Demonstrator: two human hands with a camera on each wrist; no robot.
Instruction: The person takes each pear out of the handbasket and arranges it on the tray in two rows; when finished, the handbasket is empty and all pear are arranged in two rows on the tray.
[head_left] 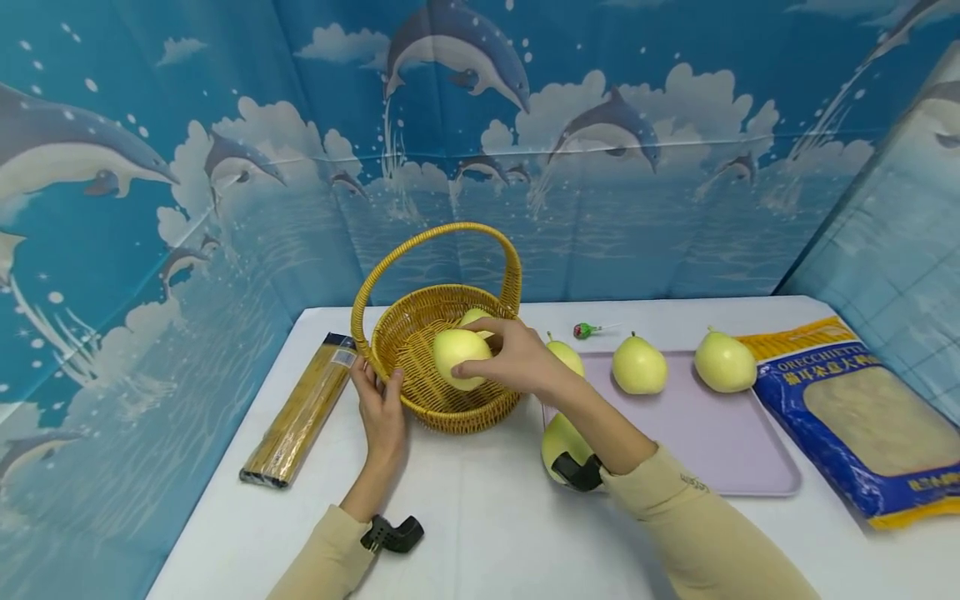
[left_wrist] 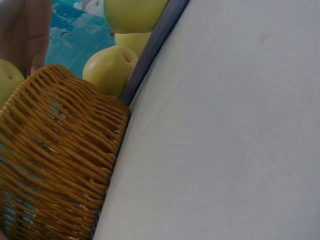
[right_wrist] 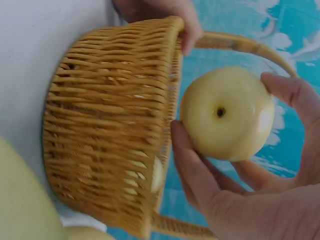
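A yellow-green pear (head_left: 459, 357) is held in my right hand (head_left: 517, 357), above the opening of a woven basket (head_left: 457, 422) with a tall arched handle. In the right wrist view, thumb and fingers pinch this pear (right_wrist: 225, 115) at its sides, just outside the plane of the basket's rim. Another pear (head_left: 476, 317) lies inside the basket, partly hidden behind the held one. My left hand (head_left: 382, 410) grips the basket's left rim, thumb over the edge. To the right, several pears, one of them a pear (head_left: 639, 365), sit on or by a pale purple tray (head_left: 697, 442).
Left of the basket lies a long pack of brown sticks or noodles (head_left: 300, 417). A blue and yellow orecchietti bag (head_left: 862, 417) is at the tray's right. Behind the tray is a wrapped lollipop (head_left: 585, 331). A dolphin-print curtain (head_left: 465, 208) hangs along the table's back.
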